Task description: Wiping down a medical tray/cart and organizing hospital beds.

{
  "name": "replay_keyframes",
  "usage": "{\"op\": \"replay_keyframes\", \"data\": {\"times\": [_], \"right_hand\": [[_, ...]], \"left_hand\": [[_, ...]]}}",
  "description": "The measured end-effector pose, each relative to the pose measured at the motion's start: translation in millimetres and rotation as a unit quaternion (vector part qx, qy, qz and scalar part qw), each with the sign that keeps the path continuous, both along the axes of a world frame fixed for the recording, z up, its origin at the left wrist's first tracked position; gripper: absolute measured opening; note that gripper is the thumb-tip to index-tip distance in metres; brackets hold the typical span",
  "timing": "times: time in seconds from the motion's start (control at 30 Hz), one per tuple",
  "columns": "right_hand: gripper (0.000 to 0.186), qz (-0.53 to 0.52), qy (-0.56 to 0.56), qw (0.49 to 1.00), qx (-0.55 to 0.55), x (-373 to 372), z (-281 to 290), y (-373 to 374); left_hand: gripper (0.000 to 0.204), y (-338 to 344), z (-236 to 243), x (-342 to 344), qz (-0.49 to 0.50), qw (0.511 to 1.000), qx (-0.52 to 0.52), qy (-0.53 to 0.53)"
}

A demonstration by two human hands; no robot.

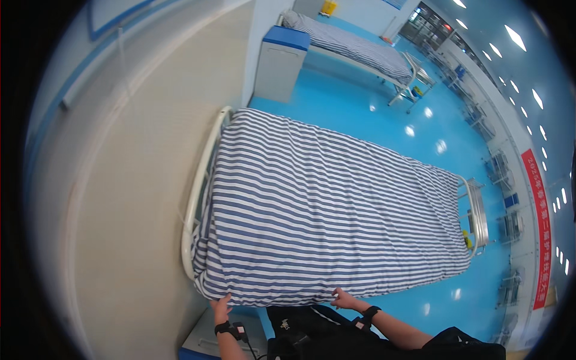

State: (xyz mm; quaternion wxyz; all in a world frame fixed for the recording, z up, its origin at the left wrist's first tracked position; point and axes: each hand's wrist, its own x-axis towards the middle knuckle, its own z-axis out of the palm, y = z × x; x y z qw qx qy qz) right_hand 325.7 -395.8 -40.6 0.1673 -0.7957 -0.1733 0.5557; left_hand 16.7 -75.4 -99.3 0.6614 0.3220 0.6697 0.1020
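Note:
A blue-and-white striped bed cover (336, 204) lies over the bed in front of me, with shallow wrinkles across it. My left hand (221, 307) is at the cover's near edge, by the left corner, its visible fingers apart. Farther right along the same edge is my right hand (347, 299), with its forefinger and thumb apart at the fabric. Neither hand visibly grips the cloth. Bunched fabric (207, 258) shows at the left end of the bed, beside the cream bed rail (191, 222).
A bedside cabinet (198, 339) stands close below my left forearm. Beyond the bed are another cabinet with a blue top (279, 66) and a second striped bed (354, 45). A pale wall (132, 180) runs along the left; blue floor (390, 126) surrounds the beds.

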Motion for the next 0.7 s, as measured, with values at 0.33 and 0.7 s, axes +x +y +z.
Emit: {"op": "replay_keyframes", "data": {"times": [0.33, 0.7], "right_hand": [[0.059, -0.353, 0.098, 0.929, -0.047, 23, -13, -92], [0.093, -0.383, 0.423, 0.807, -0.149, 54, -69, -190]], "left_hand": [[0.071, -81, -85, 39, -0.507, 0.808, -0.277, 0.118], [0.082, -222, -62, 152, -0.229, 0.928, -0.293, 0.029]]}}
